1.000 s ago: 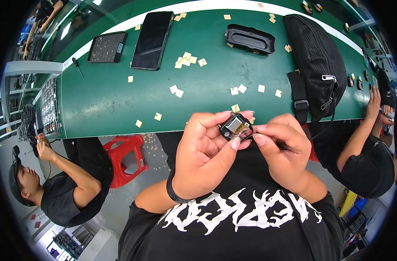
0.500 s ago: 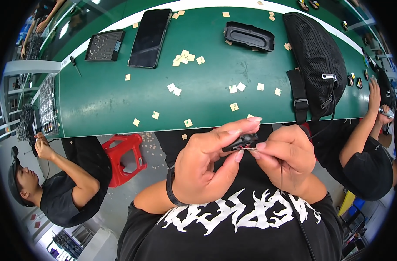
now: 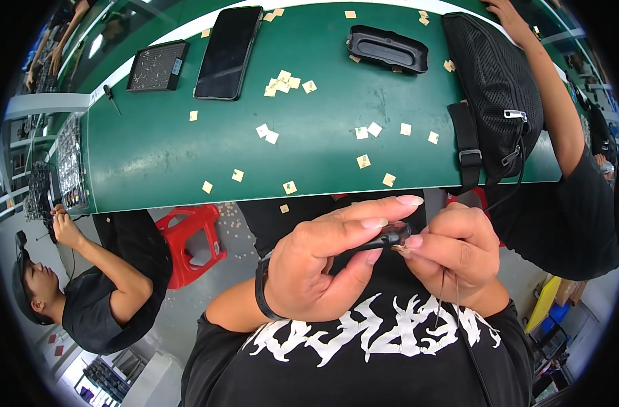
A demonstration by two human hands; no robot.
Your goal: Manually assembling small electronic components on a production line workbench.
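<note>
Holding a small black device (image 3: 391,236) turned edge-on, per head view: it sits at the fingertips of your left hand (image 3: 314,268), thumb on its near side, fingers along its far side. Left hand: grasping. Your right hand (image 3: 458,247) pinches a small brownish part (image 3: 400,250) between thumb and forefinger, just beside the device's right end; whether that part is joined to the device, cannot tell. The device is off the green table (image 3: 323,122), between its near edge and your chest.

On the table, far left: screwdriver (image 3: 109,95), black parts tray (image 3: 182,53), phone (image 3: 229,54). Far centre: black oblong tray (image 3: 389,51). Right: black bag (image 3: 496,95), with a co-worker's arm (image 3: 553,102) beyond it. Yellowish squares (image 3: 283,83) lie scattered across the middle.
</note>
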